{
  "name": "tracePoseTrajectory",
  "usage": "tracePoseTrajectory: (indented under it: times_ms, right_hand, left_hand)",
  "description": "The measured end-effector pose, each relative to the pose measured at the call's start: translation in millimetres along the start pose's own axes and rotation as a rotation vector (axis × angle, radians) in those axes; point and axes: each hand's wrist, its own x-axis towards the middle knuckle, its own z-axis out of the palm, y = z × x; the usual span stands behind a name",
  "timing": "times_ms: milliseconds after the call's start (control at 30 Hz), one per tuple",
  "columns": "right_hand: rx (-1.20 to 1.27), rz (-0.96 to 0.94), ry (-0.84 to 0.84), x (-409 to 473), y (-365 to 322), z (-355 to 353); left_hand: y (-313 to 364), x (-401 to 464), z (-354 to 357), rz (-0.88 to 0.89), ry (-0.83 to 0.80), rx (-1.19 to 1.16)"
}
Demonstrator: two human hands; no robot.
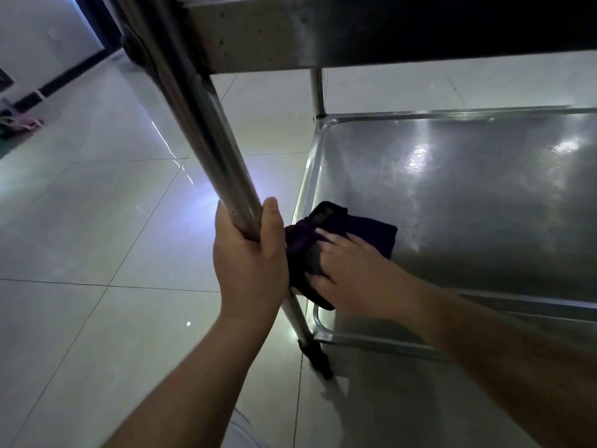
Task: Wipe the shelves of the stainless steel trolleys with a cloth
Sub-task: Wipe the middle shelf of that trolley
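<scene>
Left hand (250, 263) grips the round steel trolley post (206, 137) for steadiness; right hand (352, 276), fingers flat, presses the dark purple cloth (365, 229) onto the lower stainless shelf (468, 205)

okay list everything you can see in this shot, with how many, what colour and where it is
trolley post: one, shiny steel, slanting from top centre down to a dark foot on the floor
upper shelf: one, steel, edge across the top
lower shelf: one, steel tray with raised rim, right half
cloth: one, dark purple, near-left corner of the lower shelf
floor: pale glossy tiles, left and below
small items: pinkish, too blurred to name, far left by the wall
left hand: one, grip round the post
right hand: one, fingers flat on the cloth
</scene>
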Motion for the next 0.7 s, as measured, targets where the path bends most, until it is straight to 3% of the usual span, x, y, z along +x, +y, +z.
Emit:
tracePoseTrajectory:
  times_ms: [200, 300, 400, 500, 700]
  right_hand:
    - [-0.162, 0.265, 0.07, 28.1, 61.6, -37.2]
    - [-0.114, 0.554, 0.071, 57.7, 109.2, -67.6]
    - [-0.046, 0.697, 0.015, 80.2, 116.9, -77.4]
    - [-0.079, 0.619, 0.009, 84.5, 82.8, -67.1]
    - [-0.027, 0.175, 0.049, 23.7, -24.8, -6.8]
  left_hand:
    - [7.1, -0.3, 0.3, -0.013, -0.03, -0.034]
    - [6.1, -0.1, 0.7, -0.012, -0.03, -0.034]
    - [4.9, 0.2, 1.3, -0.006, -0.025, -0.025]
    - [2.7, 1.1, 0.7, -0.003, -0.023, -0.033]
    - [2.1, 4.3, -0.8, 0.002, -0.021, -0.01]
